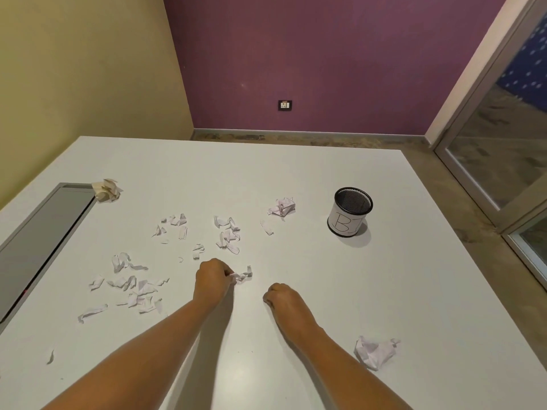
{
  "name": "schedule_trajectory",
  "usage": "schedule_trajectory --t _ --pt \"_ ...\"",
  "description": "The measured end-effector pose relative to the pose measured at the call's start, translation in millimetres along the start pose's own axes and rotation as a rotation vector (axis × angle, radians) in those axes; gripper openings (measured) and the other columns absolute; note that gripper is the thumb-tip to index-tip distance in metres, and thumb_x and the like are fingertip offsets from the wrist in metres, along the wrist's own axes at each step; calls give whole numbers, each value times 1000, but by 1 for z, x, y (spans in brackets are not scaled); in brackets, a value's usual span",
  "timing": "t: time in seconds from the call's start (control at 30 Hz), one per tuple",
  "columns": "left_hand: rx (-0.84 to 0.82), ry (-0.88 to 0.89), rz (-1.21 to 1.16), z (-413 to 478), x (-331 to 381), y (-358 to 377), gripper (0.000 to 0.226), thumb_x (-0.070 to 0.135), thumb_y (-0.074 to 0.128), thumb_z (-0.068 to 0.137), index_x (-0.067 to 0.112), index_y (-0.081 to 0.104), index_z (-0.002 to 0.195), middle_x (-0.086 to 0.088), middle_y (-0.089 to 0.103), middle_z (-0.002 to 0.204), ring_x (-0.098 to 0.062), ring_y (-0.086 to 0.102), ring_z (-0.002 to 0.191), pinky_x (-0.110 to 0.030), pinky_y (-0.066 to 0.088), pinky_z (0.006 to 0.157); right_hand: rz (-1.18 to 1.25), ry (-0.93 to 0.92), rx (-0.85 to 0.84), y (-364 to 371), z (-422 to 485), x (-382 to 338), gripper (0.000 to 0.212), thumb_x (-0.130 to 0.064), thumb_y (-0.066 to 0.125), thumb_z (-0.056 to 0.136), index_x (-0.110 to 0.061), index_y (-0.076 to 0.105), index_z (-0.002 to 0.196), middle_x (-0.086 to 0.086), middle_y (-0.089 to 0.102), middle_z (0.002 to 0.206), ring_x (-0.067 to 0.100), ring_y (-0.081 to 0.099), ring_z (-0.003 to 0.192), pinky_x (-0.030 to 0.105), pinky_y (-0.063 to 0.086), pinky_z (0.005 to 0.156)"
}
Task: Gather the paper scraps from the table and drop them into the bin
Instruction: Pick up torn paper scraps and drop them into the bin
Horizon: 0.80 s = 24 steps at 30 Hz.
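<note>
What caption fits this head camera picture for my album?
Left hand pinches a paper scrap on the white table; the bin stands nearby.

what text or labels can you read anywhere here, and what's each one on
"BI": handwritten in dark letters on the white paper label wrapped round the black mesh bin; any further letters curve out of sight.
paper scraps: faint marks only, too small to read.
wall socket: too small to show any readable marking.
</note>
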<state>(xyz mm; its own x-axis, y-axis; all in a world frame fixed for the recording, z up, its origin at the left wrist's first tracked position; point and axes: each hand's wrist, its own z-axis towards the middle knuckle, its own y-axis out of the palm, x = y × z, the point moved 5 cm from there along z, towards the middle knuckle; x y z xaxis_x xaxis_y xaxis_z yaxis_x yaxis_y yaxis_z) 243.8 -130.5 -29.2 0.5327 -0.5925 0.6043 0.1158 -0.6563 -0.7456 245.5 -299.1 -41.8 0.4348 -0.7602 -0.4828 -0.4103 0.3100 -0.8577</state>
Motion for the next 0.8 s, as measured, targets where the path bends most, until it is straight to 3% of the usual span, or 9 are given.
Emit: schedule_trajectory --t 0.3,0.5,0.63,0.8 --pt "-76 183 -62 -4 92 25 9 10 71 78 3 75 82 -19 74 81 -30 69 81 -25 46 66 62 96 249 -79 13 52 23 4 48 87 3 68 98 16 65 104 27 60 100 34 45 88" --pt "-73 308 -120 7 172 38 11 14 70 80 4 75 81 -22 73 73 -21 59 57 -30 54 73 208 234 559 -152 22 88 18 1 55 88 5 70 96 21 69 103 29 62 98 21 37 82" --pt "-85 348 -164 14 219 46 11 10 68 80 -1 72 84 -26 72 75 -24 60 52 -30 54 70 251 302 645 -186 32 109 21 0 53 89 0 69 103 15 67 111 27 61 102 17 37 81" --pt "-79 410 -136 28 262 48 14 11 67 82 -1 72 86 -25 72 81 -35 69 78 -38 56 79 261 342 694 -209 50 127 24 1 50 91 -1 67 107 14 64 115 29 59 105 26 45 88"
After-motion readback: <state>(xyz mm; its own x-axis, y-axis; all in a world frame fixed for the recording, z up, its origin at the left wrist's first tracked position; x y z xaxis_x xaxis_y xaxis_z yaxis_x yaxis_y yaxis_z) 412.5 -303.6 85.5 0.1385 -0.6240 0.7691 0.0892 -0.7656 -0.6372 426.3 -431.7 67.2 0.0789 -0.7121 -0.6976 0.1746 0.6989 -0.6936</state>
